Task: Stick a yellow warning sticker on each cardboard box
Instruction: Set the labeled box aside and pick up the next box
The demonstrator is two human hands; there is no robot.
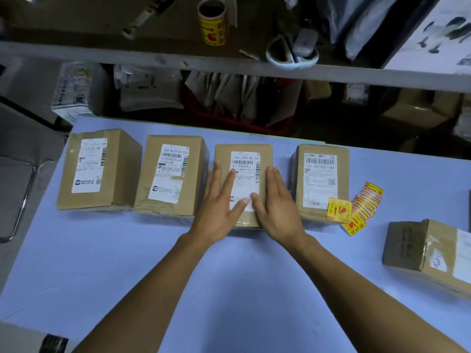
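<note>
Yellow warning stickers (363, 208) are seen in a loose pile on the blue table (229, 289), just right of the fourth cardboard box (321, 179). One sticker (339, 209) is already stuck on the near right corner of that box. No sticker is seen on the third cardboard box (243, 183), and both hands are laid flat on its top. The left hand (219, 200) and the right hand (274, 202) are spread open with straight fingers, thumbs nearly touching, and nothing is held in either. The sticker pile lies to the right of both hands, past the fourth box. The right hand is nearer to it, so the next sticker is probably best fetched by that hand. The pile's long side runs from near left to far right. The two boxes further left also look bare.
</note>
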